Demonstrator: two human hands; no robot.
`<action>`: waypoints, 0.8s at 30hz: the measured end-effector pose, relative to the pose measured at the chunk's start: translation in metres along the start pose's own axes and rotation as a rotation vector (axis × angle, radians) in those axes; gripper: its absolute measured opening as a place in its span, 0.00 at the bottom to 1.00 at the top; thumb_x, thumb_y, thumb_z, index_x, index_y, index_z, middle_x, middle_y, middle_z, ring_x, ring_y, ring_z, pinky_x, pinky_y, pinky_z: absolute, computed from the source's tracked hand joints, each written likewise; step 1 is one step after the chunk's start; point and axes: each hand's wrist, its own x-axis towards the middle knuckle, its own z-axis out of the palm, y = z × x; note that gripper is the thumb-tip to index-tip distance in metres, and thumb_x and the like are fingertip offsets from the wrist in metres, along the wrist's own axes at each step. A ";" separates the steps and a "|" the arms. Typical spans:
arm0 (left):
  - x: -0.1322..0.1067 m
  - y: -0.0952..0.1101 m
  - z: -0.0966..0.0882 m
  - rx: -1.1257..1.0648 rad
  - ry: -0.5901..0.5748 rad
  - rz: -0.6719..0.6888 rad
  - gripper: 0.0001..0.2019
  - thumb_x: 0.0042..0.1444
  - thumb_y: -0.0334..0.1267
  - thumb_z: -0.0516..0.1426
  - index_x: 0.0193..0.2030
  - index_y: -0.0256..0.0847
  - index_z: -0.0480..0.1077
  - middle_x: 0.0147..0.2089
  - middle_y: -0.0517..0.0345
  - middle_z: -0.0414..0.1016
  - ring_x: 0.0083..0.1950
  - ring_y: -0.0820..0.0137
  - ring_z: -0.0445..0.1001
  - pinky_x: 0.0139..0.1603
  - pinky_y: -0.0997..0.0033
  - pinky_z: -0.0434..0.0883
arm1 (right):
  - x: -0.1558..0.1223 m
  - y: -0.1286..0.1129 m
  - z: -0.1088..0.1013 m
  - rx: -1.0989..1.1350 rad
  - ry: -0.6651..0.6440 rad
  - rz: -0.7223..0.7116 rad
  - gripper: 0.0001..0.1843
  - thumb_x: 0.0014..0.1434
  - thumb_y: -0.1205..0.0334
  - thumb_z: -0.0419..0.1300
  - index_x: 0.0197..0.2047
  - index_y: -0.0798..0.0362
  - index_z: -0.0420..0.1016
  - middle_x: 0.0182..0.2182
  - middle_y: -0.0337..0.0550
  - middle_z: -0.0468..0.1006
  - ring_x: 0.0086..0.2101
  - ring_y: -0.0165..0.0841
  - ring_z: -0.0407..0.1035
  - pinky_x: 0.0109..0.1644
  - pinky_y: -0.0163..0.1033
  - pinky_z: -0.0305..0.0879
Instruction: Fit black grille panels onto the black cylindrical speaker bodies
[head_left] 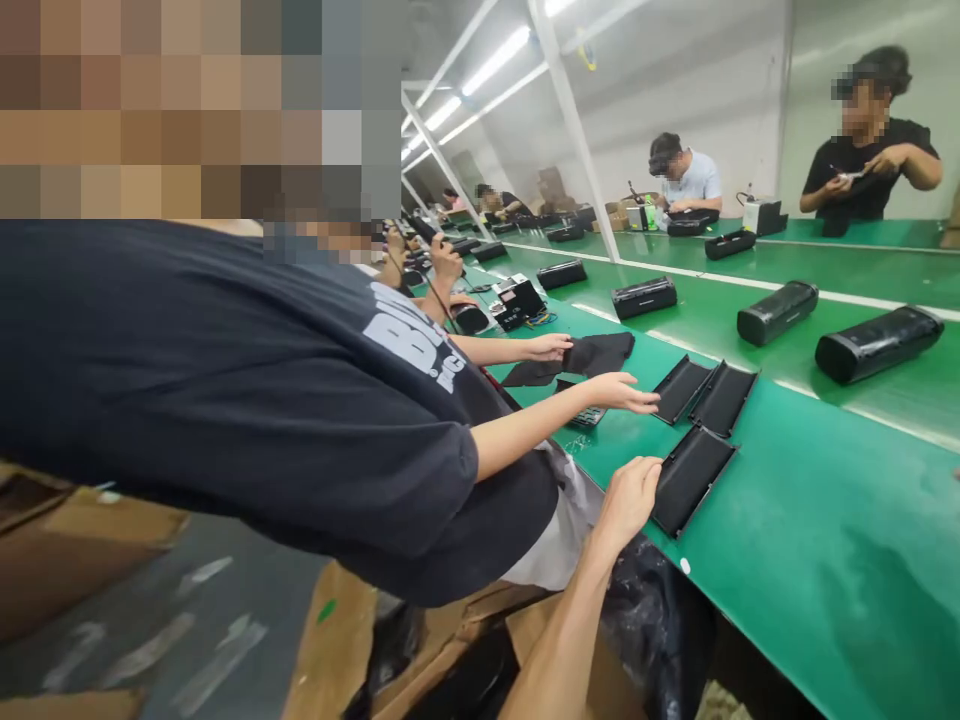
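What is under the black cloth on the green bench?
The black cloth lies flat on the green bench, with a hand at its edge. A small dark device peeks out at its lower edge; anything further beneath is covered.

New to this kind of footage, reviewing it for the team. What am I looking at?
There's no machine here, just one camera worn on a person's head, looking forward and down with a wide, tilted view. A long green work surface crosses the frame, with black oblong cases along it and three open black shells near the hands. A person in a black T-shirt leans in close. A bare hand rises from the bottom edge beside one shell. Two other hands, seemingly that person's, are nearby: one on black cloth, one above the green surface. Nothing is clearly gripped. Other workers sit further along.
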 end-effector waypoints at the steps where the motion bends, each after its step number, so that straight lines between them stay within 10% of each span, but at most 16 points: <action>1: -0.007 0.002 0.001 -0.031 0.000 0.017 0.19 0.72 0.42 0.49 0.49 0.42 0.82 0.50 0.46 0.85 0.53 0.57 0.81 0.58 0.59 0.73 | -0.004 0.005 0.008 0.015 0.008 0.014 0.35 0.65 0.38 0.68 0.68 0.47 0.73 0.52 0.54 0.83 0.48 0.47 0.81 0.45 0.50 0.83; 12: -0.071 0.067 0.015 -0.463 -0.224 0.101 0.23 0.71 0.54 0.54 0.47 0.41 0.85 0.41 0.50 0.82 0.42 0.62 0.77 0.45 0.66 0.71 | -0.052 0.028 0.035 0.162 -0.002 0.272 0.42 0.52 0.38 0.77 0.63 0.52 0.77 0.48 0.52 0.84 0.36 0.39 0.80 0.29 0.37 0.81; 17: -0.081 0.079 0.043 -0.688 -0.327 -0.073 0.27 0.66 0.63 0.57 0.47 0.40 0.84 0.42 0.51 0.82 0.43 0.62 0.75 0.48 0.65 0.71 | -0.072 0.043 0.033 0.232 -0.100 0.308 0.32 0.56 0.41 0.76 0.54 0.56 0.80 0.26 0.40 0.79 0.23 0.32 0.77 0.20 0.30 0.74; 24: -0.102 0.081 0.064 -1.194 -0.413 -0.348 0.30 0.52 0.61 0.70 0.52 0.39 0.81 0.49 0.49 0.82 0.44 0.62 0.77 0.47 0.66 0.73 | -0.089 0.052 0.021 0.237 -0.048 0.322 0.32 0.56 0.38 0.75 0.49 0.58 0.80 0.24 0.38 0.78 0.21 0.29 0.77 0.19 0.27 0.71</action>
